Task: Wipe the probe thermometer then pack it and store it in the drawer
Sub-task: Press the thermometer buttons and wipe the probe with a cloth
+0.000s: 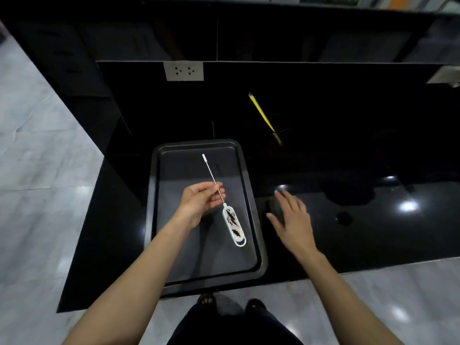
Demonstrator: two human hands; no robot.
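near the counter's front edge a dark tray [254, 207] sits on the black counter [373, 232]. above it the left hand [199, 202] pinches the thin metal stem of the thermometer [232, 221], whose white, dark-smeared body hangs low toward the tray. the right hand [293, 217] is spread flat, fingers straight, over a dark object on the counter beside the tray. farther back lie a yellow pencil [261, 113] and a wall socket [183, 70].

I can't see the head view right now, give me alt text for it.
The left hand pinches the metal stem of a white, dark-smeared probe thermometer above a dark rectangular baking tray. The open right hand reaches over the glossy black counter.
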